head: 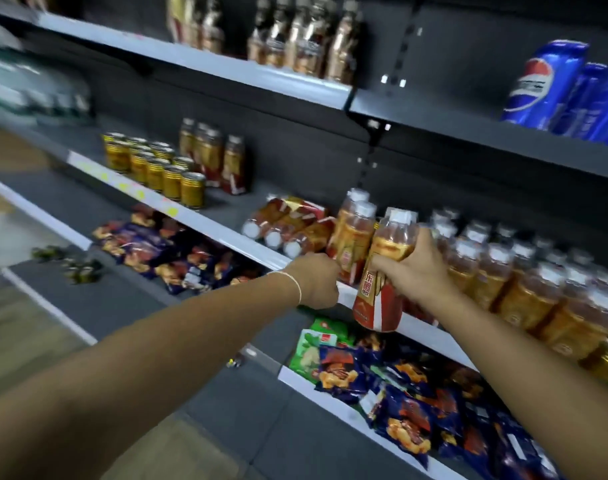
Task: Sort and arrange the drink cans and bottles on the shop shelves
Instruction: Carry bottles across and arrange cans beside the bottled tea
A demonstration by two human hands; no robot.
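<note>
Right hand (422,271) is wrapped around the middle of a clear plastic amber-drink bottle with red-orange label and white cap (382,271). Its long axis is near upright, cap tipped up-right, base hanging out past the front lip of the grey metal middle shelf (423,329). Left hand (316,282) is curled at the base of a matching upright bottle (352,237) just left; can't tell if it grips. Likely next: base goes inward over the lip. The right hand is nearer.

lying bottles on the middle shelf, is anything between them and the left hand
Nothing visible does. The lying bottles sit just up and left of the left hand, with only bare shelf edge between them. That hand already grips an upright bottle, though.
</note>
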